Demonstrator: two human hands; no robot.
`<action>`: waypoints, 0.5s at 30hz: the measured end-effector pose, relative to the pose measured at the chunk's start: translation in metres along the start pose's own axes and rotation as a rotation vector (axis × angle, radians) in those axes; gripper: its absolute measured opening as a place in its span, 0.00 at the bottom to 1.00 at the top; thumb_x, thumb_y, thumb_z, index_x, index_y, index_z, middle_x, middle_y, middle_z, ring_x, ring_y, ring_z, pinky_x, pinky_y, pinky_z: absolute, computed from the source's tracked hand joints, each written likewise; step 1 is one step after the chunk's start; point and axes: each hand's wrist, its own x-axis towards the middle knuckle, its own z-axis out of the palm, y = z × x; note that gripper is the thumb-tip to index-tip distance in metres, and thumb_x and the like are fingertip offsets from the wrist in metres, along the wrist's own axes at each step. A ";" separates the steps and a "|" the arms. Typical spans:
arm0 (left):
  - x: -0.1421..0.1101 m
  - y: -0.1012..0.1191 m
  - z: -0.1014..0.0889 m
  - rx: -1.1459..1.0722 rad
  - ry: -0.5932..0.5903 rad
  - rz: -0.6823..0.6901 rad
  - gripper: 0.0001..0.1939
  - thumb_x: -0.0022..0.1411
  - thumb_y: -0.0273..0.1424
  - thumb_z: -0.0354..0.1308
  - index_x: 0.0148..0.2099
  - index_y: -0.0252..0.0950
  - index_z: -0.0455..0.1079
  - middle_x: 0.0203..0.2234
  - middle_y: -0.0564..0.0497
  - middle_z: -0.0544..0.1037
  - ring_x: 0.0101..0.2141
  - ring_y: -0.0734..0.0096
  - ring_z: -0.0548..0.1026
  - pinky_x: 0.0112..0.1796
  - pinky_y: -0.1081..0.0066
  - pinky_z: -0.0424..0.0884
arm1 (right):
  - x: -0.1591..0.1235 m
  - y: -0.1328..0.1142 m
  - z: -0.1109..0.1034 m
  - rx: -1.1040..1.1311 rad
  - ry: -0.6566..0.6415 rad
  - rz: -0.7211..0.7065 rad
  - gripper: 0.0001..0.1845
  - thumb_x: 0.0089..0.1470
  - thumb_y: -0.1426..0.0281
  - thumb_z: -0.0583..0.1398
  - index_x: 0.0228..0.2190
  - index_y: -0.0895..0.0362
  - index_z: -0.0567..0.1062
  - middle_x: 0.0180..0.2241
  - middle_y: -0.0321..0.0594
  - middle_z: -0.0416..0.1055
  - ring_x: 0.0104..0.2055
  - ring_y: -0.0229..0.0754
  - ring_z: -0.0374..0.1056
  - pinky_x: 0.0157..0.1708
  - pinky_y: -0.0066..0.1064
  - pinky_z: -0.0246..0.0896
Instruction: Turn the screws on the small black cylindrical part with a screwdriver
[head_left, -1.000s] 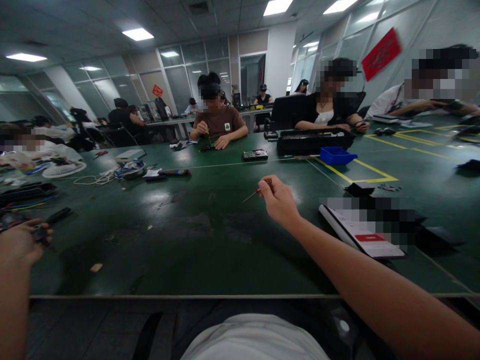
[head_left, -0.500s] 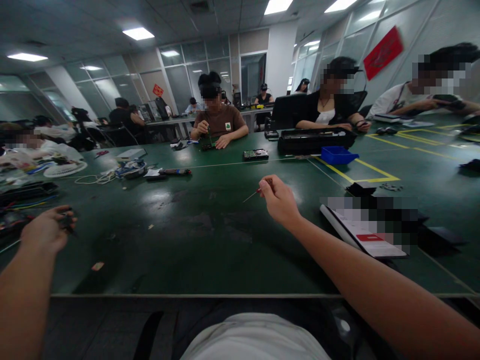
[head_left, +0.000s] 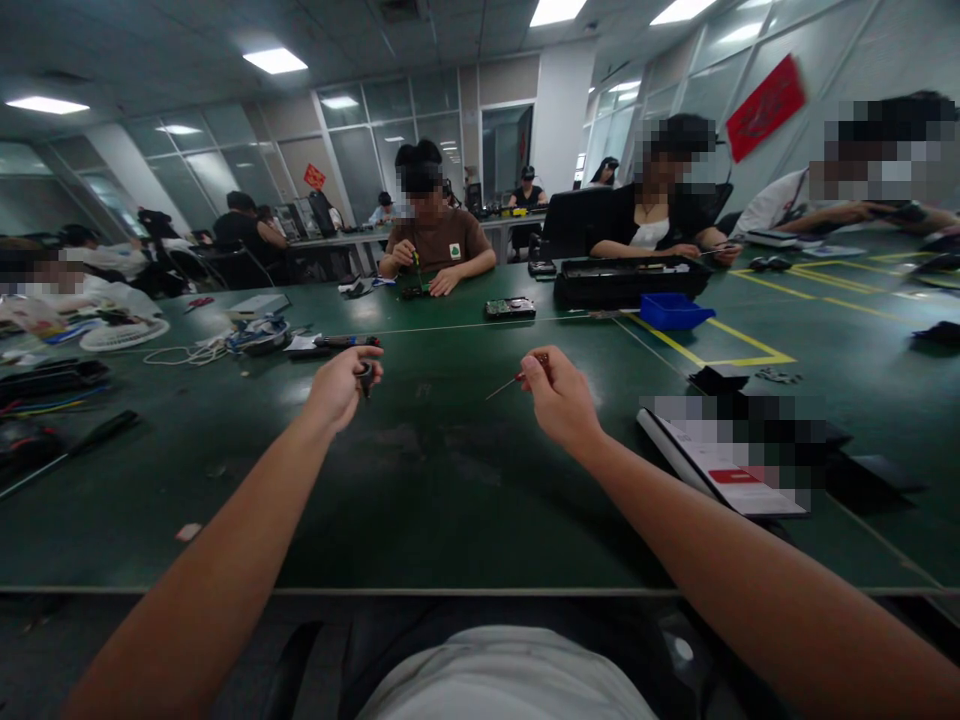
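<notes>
My right hand is closed around a thin screwdriver with a red handle, its metal shaft pointing left and slightly down above the green table. My left hand is raised over the table, left of the screwdriver tip and apart from it. Its fingers are curled on a small black part, whose exact kind I cannot make out. Beyond the left hand lies a dark pen-like tool.
At left lie a long black-handled tool and bundled cables. A hard drive, a blue bin and a long black casing stand across the table. A notebook lies at right. Co-workers sit opposite.
My left hand has swung right from the table's left side to its middle, carrying the small black part. My right hand with the screwdriver has hardly moved.
</notes>
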 end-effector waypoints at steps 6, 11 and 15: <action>-0.013 -0.020 0.070 0.099 -0.217 0.065 0.15 0.47 0.25 0.47 0.36 0.32 0.72 0.21 0.50 0.68 0.25 0.68 0.67 0.31 0.68 0.64 | 0.000 -0.003 -0.002 0.001 0.054 0.028 0.14 0.64 0.58 0.52 0.36 0.53 0.71 0.28 0.37 0.73 0.32 0.43 0.70 0.34 0.36 0.59; -0.034 -0.043 0.098 0.436 -0.385 0.199 0.18 0.54 0.26 0.50 0.47 0.34 0.69 0.33 0.47 0.74 0.34 0.63 0.72 0.41 0.63 0.67 | 0.001 -0.002 -0.001 0.086 0.105 0.037 0.13 0.64 0.58 0.53 0.38 0.54 0.71 0.31 0.39 0.75 0.34 0.43 0.71 0.36 0.36 0.62; -0.046 -0.063 0.096 0.701 -0.453 0.255 0.32 0.53 0.20 0.56 0.61 0.32 0.58 0.47 0.41 0.73 0.43 0.61 0.73 0.48 0.61 0.67 | 0.001 -0.003 -0.001 0.138 0.103 0.030 0.12 0.63 0.60 0.55 0.37 0.54 0.71 0.32 0.39 0.75 0.34 0.42 0.72 0.37 0.36 0.64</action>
